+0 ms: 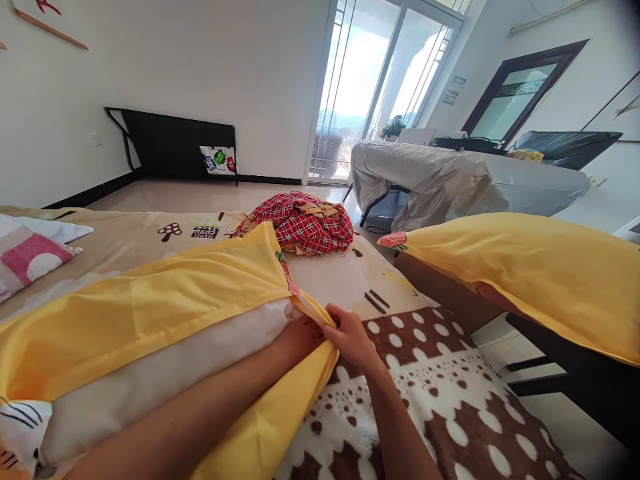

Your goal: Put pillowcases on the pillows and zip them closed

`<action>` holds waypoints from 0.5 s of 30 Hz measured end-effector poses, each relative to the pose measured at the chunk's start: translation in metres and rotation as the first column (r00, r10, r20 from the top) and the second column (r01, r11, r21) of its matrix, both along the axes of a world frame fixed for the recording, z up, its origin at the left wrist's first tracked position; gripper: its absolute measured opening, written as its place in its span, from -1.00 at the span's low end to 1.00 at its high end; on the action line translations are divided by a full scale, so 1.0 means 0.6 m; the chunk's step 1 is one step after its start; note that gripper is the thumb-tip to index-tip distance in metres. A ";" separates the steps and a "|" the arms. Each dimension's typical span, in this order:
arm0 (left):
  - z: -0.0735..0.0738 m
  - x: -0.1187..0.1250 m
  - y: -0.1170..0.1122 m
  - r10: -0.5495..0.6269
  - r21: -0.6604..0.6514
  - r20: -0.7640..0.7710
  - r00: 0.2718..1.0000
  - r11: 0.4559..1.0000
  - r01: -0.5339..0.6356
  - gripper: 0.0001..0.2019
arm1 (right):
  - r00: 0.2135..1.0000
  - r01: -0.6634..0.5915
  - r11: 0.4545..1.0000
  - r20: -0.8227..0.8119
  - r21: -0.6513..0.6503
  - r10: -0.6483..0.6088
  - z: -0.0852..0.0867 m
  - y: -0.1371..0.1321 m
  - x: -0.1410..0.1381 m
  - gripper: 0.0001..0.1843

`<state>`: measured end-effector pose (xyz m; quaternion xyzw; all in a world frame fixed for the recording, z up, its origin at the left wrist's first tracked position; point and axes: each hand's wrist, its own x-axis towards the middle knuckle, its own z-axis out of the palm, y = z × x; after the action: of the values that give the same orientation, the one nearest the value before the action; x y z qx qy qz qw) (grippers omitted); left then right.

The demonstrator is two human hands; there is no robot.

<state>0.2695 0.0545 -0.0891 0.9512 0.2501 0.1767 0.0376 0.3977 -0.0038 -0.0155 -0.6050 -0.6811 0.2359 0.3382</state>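
We look down on a bed (440, 387) spread with a brown and cream sheet of white dots and mushroom prints. Across its near side lies a yellow pillowcase (165, 300) with a white pillow (175, 373) partly inside. Its long axis runs from the lower left corner of the view toward the middle. The open mouth points right, and the pillow's white long side shows bare between the upper and lower flaps.

A second yellow pillow (540, 280) rests on dark furniture just beside the bed on the right, well apart from the hands. A crumpled red plaid cloth (300, 223) sits on the far side of the bed, beyond the pillowcase. A pink and white pillow (25, 257) lies at the left edge.

Both hands meet at the right end of the pillowcase. The right hand (353, 339) has its grip clenched on the yellow hem, fingers pinching the fabric. The left hand (300, 339) lies against the pillow's corner, touching the right hand. Its fingertips are tucked into the fold, so we cannot tell whether its grip is closed.
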 end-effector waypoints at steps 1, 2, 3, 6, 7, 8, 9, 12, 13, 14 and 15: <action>0.003 0.000 -0.001 -0.030 0.011 -0.022 0.999 0.999 0.031 -0.64 | 1.000 -0.003 1.000 0.011 -0.006 0.003 0.000 0.000 0.001 -0.92; 0.007 -0.001 -0.002 -0.039 0.024 -0.041 0.998 0.999 0.040 -0.62 | 1.000 -0.010 1.000 0.022 -0.014 0.010 0.001 -0.001 0.002 -0.94; 0.011 -0.002 -0.003 -0.029 0.041 -0.061 0.998 0.999 0.032 -0.60 | 0.999 -0.016 1.000 0.033 -0.025 0.017 0.002 -0.002 0.002 -0.95; 0.026 -0.006 -0.005 -0.001 0.145 -0.115 0.993 0.989 0.017 -0.60 | 0.995 0.002 0.998 0.095 -0.055 0.003 0.006 -0.005 0.000 -0.95; 0.031 -0.009 -0.006 -0.012 0.184 -0.122 0.992 0.982 0.034 -0.62 | 0.992 0.033 0.997 0.125 -0.066 -0.025 0.009 -0.006 -0.002 -0.95; 0.037 -0.012 -0.007 -0.027 0.218 -0.117 0.993 0.974 0.053 -0.63 | 0.986 0.070 0.995 0.155 -0.077 -0.057 0.011 -0.007 -0.004 -0.95; 0.042 -0.015 -0.008 -0.040 0.244 -0.101 0.994 0.968 0.063 -0.65 | 0.979 0.106 0.990 0.186 -0.088 -0.088 0.014 -0.008 -0.007 -0.96; 0.052 -0.024 -0.012 -0.012 0.301 -0.040 0.999 0.953 0.024 -0.71 | 0.952 0.177 0.975 0.273 -0.134 -0.135 0.024 -0.012 -0.014 -0.93; 0.052 -0.025 -0.013 0.008 0.314 -0.028 1.000 0.949 0.001 -0.72 | 0.944 0.186 0.971 0.302 -0.148 -0.135 0.026 -0.012 -0.016 -0.90; 0.051 -0.026 -0.013 0.024 0.321 -0.026 0.999 0.947 -0.015 -0.72 | 0.936 0.192 0.968 0.327 -0.160 -0.131 0.027 -0.012 -0.017 -0.86; 0.048 -0.025 -0.013 0.035 0.317 -0.036 0.999 0.948 -0.022 -0.71 | 0.928 0.197 0.965 0.349 -0.171 -0.128 0.028 -0.012 -0.018 -0.83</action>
<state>0.2545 0.0465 -0.0600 0.9446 0.2329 0.1956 -0.1232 0.3866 -0.0110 0.0011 -0.7221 -0.6483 0.1688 0.1723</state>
